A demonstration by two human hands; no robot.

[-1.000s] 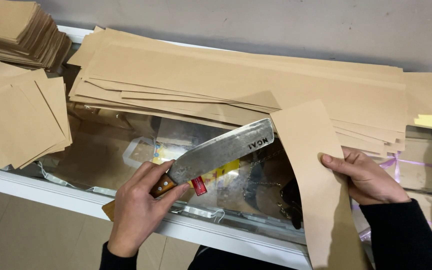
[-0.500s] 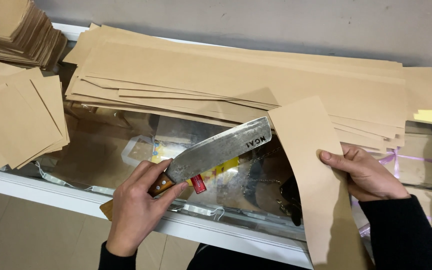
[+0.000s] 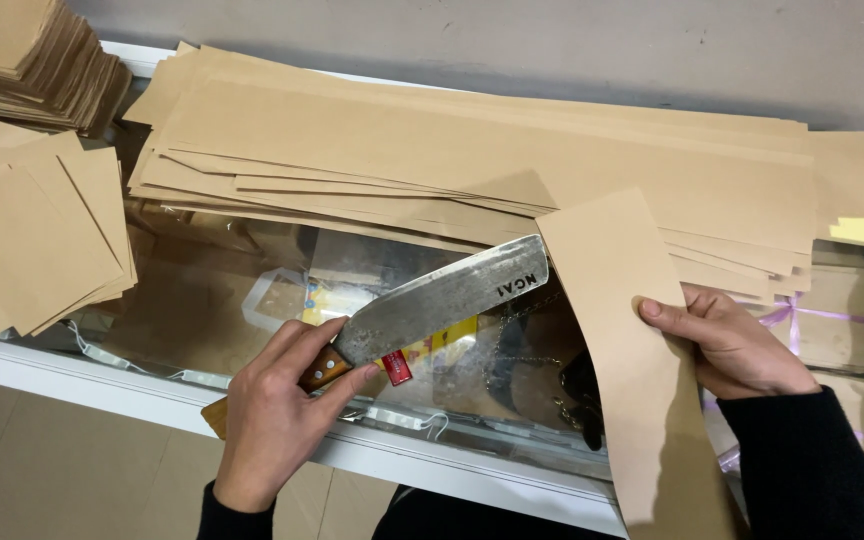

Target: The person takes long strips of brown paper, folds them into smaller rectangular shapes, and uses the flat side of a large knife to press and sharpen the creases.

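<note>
Touching cleaver (image 3: 442, 298), paper strip (image 3: 630, 330)

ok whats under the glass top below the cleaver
Under the glass top, below the cleaver: a yellow packet, a clear box, dark chains. The brown paper strips cover whatever lies farther back.

I see a glass-topped display-case surface (image 3: 252, 290) with a white frame (image 3: 82, 365), a plain grey wall (image 3: 552, 50) behind it, beige tiled floor (image 3: 52, 470) below, under soft even light.
</note>
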